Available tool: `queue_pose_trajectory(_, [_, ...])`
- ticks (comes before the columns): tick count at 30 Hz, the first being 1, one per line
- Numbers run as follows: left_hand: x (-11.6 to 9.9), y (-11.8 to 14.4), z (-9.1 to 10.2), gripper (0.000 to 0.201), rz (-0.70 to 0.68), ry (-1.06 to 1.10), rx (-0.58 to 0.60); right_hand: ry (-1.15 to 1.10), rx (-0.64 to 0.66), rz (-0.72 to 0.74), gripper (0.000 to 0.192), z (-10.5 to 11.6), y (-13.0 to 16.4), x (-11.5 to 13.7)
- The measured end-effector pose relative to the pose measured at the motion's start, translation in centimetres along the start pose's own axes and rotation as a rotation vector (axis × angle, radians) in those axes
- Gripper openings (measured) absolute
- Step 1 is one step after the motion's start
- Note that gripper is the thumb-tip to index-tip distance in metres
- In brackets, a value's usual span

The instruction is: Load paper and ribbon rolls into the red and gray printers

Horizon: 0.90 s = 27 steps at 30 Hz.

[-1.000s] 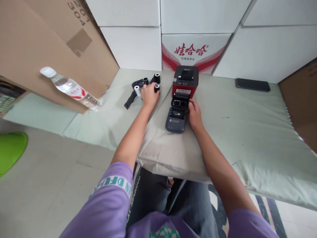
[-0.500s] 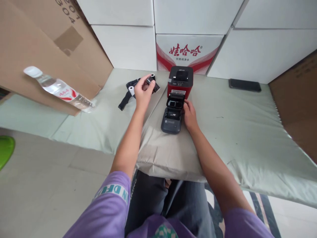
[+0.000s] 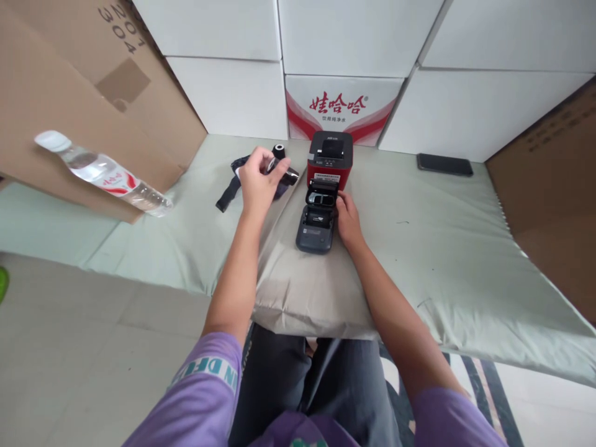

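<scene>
- The left hand (image 3: pixel 254 181) is raised just above the pale green mat (image 3: pixel 442 236), left of frame centre, its fingers curled around a small black roll (image 3: pixel 274 166) with a pale end face.
- A second black part pokes out to the right of that fist, toward the red printer (image 3: pixel 329 159); I cannot tell whether it belongs to the held roll or lies on the mat behind it.
- The right hand (image 3: pixel 347 217) rests against the right side of the grey label printer (image 3: pixel 316 222), fingers bent around its edge at the open lid; how firm the grip is I cannot tell.
- The grey label printer lies flat on a beige cushion (image 3: pixel 307 292) at frame centre, lid tipped up toward the red printer, which stands upright just behind it.
- Another black roll (image 3: pixel 279 151) stands upright on the mat, just above the left hand.
- A black strap-like piece (image 3: pixel 226 195) lies on the mat left of the left hand.
- A water bottle (image 3: pixel 100 172) leans tilted against a brown cardboard box (image 3: pixel 69 93) at the left.
- A dark phone (image 3: pixel 444 164) lies flat at the upper right, below the white boxes (image 3: pixel 465 105).
- A red-printed carton (image 3: pixel 338 110) sits directly behind the red printer.
</scene>
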<state>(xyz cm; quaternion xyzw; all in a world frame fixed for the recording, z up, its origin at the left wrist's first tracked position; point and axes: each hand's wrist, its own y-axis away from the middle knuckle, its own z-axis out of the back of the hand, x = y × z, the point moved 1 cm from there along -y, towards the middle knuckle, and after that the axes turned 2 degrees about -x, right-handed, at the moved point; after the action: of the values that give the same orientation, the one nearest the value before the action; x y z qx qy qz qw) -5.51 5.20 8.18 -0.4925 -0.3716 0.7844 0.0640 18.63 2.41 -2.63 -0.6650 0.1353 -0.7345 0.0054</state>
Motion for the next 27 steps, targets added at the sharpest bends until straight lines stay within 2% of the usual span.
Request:
queue_pose_trajectory(4, [0.0,0.2,-0.4,0.058,0.192,0.228,0.184,0.006,-0.001,0.007,0.072,0.0,0.0,0.0])
queue_pose_trajectory(8, [-0.2,1.0,-0.9,0.065,0.419,0.401,0.575,-0.011,-0.014,0.009,0.071,0.0,0.0,0.0])
queue_pose_trajectory(11, [-0.2,1.7,-1.3,0.068,0.451,0.466,0.797,-0.019,-0.016,0.016,0.072,-0.1,0.0,-0.1])
queue_pose_trajectory(16, [0.4,2.9,-2.9,0.048,0.299,0.403,0.949,-0.015,-0.014,0.036,0.073,-0.2,-0.1,-0.2])
queue_pose_trajectory(19, [0.5,3.4,-3.7,0.039,0.195,0.278,1.023,0.000,-0.011,0.040,0.076,-0.2,-0.1,-0.2])
queue_pose_trajectory(22, [0.3,3.8,-3.9,0.036,0.130,0.174,1.042,0.010,-0.003,0.041,0.077,-0.1,-0.1,-0.1])
queue_pose_trajectory(27, [-0.1,3.5,-3.3,0.029,0.096,0.193,1.010,0.034,0.004,0.046,0.077,-0.1,0.0,-0.1])
